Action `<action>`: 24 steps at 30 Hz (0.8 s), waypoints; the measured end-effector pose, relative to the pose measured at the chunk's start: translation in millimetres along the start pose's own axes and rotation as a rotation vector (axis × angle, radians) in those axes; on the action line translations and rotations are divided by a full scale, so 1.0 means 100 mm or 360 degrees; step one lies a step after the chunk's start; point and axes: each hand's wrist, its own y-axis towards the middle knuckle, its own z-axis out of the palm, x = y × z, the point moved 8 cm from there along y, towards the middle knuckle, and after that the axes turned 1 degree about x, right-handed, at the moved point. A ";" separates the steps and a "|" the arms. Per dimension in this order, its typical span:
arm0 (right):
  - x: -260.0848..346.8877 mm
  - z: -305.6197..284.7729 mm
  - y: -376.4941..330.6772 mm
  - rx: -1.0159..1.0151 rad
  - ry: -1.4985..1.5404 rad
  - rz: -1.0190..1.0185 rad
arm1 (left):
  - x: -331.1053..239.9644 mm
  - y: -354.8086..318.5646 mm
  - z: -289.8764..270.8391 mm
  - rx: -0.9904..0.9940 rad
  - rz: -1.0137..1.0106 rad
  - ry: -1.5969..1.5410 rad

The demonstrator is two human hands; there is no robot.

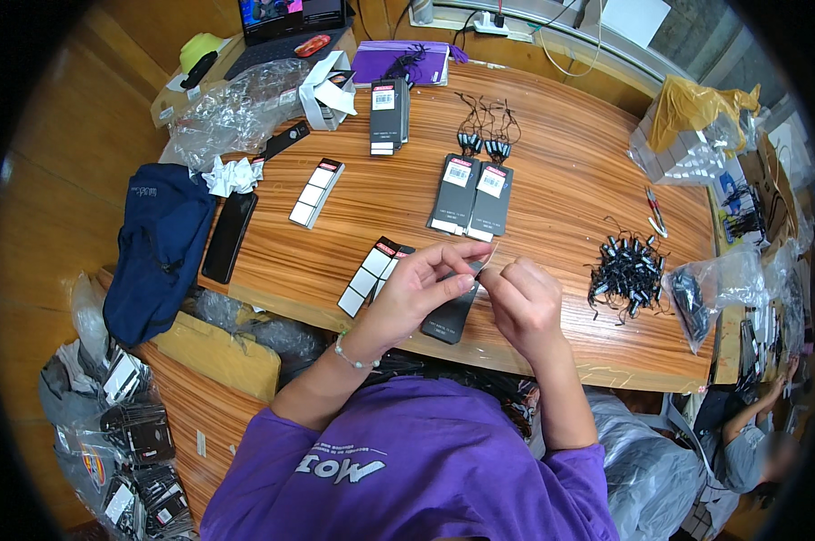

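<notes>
At the table's near edge, my left hand (423, 287) is closed, its thumb and fingers pinching the upper end of a dark grey hang tag (446, 322). Close on its right, my right hand (526, 299) is also closed, its fingertips meeting at the tag's top. A thin pale strand (492, 253) sticks up between the two hands; what exactly the right fingertips grip is hidden. Sheets of white labels with red-and-black tops (369, 275) lie partly under my left wrist. Just beyond my hands are two stacks of dark tags (455, 194) with black cords.
A heap of black cords (627, 275) lies to the right, beside a clear plastic bag (696, 298) and a red pen (654, 212). Another tag stack (385, 117), a label strip (316, 193), a black phone (230, 237) and a blue bag (160, 252) are left. A person's arm (755, 410) shows far right.
</notes>
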 end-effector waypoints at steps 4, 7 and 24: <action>0.03 -0.04 0.00 -0.0147 0.0059 -0.0092 | 0.07 0.01 0.05 0.0183 -0.0018 -0.0063; 0.05 -0.06 -0.03 -0.0235 0.0113 -0.0106 | 0.00 -0.03 0.07 0.0209 0.0032 0.0095; -0.05 -0.27 -0.17 -0.0585 0.0672 0.0155 | 0.05 -0.08 0.18 0.0171 -0.0042 -0.0108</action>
